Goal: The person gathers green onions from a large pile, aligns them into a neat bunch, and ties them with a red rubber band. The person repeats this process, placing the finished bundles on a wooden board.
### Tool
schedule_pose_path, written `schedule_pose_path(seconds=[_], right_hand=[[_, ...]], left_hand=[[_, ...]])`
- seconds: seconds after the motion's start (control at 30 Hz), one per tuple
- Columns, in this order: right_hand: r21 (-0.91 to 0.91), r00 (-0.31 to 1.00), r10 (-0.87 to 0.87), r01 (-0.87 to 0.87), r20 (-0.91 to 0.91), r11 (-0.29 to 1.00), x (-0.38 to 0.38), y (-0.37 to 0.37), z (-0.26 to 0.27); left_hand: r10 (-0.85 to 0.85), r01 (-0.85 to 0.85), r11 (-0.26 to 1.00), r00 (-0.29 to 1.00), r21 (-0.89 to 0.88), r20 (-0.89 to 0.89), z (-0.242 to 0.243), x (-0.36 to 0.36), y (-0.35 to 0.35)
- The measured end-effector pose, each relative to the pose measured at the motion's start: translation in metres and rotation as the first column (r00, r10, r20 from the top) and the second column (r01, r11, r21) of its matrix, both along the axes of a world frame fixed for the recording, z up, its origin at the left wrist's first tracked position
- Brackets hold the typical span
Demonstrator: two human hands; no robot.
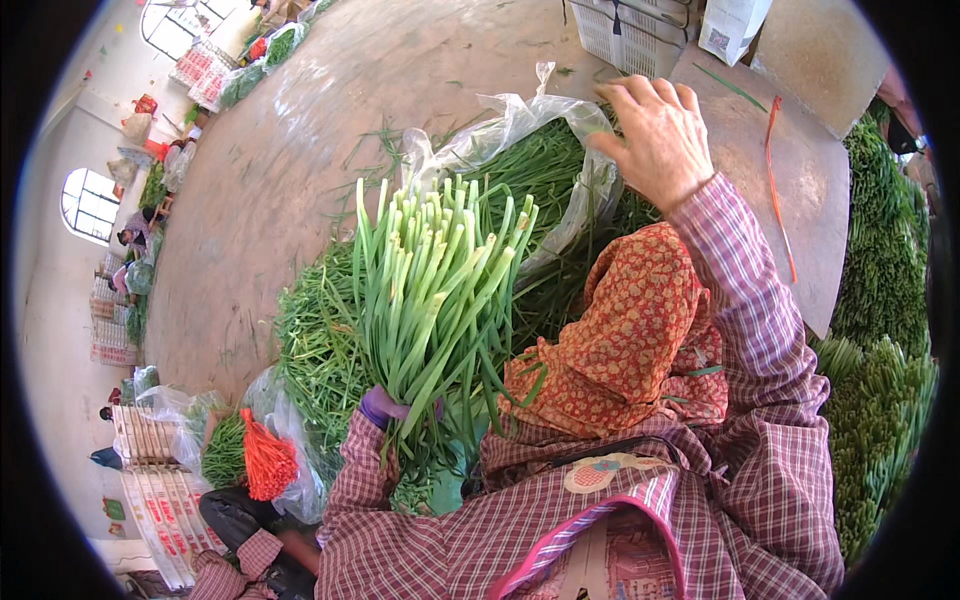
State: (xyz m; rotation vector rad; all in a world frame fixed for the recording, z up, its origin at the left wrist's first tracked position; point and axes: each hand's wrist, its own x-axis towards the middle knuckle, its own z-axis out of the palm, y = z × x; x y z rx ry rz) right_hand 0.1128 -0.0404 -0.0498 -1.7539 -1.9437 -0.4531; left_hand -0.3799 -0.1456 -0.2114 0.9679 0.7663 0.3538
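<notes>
My left hand (386, 407), in a purple glove, grips a thick bunch of green stalks (435, 300), probably garlic chives. Their pale cut ends point away from me, and the leaves hang down around the hand. My right hand (660, 139) is bare and raised over the far right side of a clear plastic bag (581, 217), fingers apart with nothing seen in them. The fingertips are slightly blurred. Long green leaves (536, 161) fill the bag's mouth. Loose greens (322, 322) lie heaped beneath and left of the bunch. A red floral cloth (630, 322) covers my knee.
On a board (810, 225) at the right lies an orange-red tie (776, 187). Stacked green bundles (877, 420) line the right side. A white plastic crate (637, 37) stands ahead. Red ties (268, 457) hang at lower left beside another person's leg (244, 517).
</notes>
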Motion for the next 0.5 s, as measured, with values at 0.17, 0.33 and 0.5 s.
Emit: schedule_pose_path(seconds=[0.17,0.33,0.5], right_hand=[[-0.117,0.904,0.410,-0.423,-0.117,0.899,-0.057,-0.030,0.017],[-0.164,0.734,0.634,-0.676,-0.244,0.719,-0.064,-0.023,-0.020],[-0.245,0.729,0.627,-0.683,-0.273,0.688,-0.065,-0.019,-0.025]], left_hand=[[0.009,-0.009,1.000,1.000,0.002,-0.023,0.002,0.001,-0.002],[0.014,-0.013,1.000,0.999,0.019,-0.040,0.006,0.004,-0.002],[0.026,-0.025,0.999,0.998,0.025,-0.057,0.005,0.007,-0.002]])
